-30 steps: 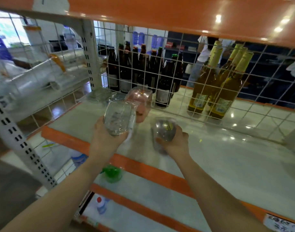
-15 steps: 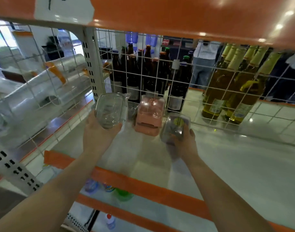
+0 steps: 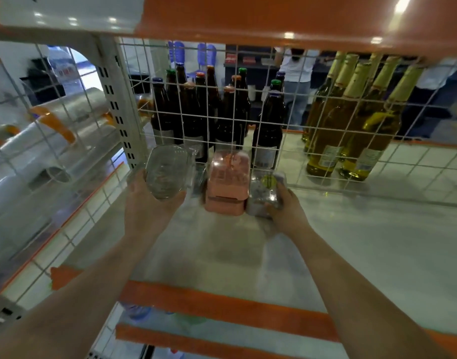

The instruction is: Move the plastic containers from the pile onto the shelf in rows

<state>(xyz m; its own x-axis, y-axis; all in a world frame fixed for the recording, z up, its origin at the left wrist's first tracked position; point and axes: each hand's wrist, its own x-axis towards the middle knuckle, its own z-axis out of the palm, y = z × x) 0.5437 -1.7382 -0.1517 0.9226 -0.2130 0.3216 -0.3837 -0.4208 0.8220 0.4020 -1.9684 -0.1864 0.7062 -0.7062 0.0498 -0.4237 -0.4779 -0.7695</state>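
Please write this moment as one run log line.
left hand: holds clear container raised | right hand: sets clear container with yellow sticker beside pink container | shelf: row forming

White wire mesh (image 3: 312, 161) at back, orange beam (image 3: 274, 19) w/ light glare overhead, dark bottles (image 3: 196, 112) behind.

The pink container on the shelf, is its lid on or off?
On. The pink container stands upright on the shelf with its clear domed lid seated on the pink base.
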